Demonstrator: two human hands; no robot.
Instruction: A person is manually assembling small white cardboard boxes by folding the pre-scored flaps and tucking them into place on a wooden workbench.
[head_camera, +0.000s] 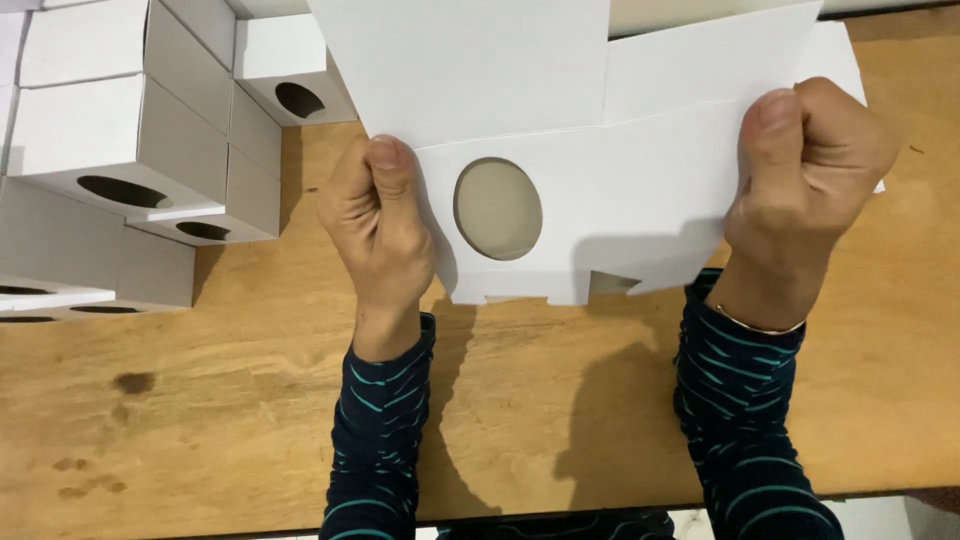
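Surface: wooden desk (250, 400), finished boxes (120, 140) stacked at ten o'clock.
Hands: left hand (380, 225) and right hand (805, 180) clenched on flat cardboard sheet (600, 150).
Risk: sheet could be creased or torn near oval hole (497, 208) by uneven pulling.

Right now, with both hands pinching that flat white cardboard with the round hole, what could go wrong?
1. The left hand and right hand grip the unfolded white box blank by its side edges in tight fists; it might crease or tear, perhaps near the oval cutout.
2. The stack of folded white boxes sits close on the left of the wooden table; a swing of the blank might knock some over.
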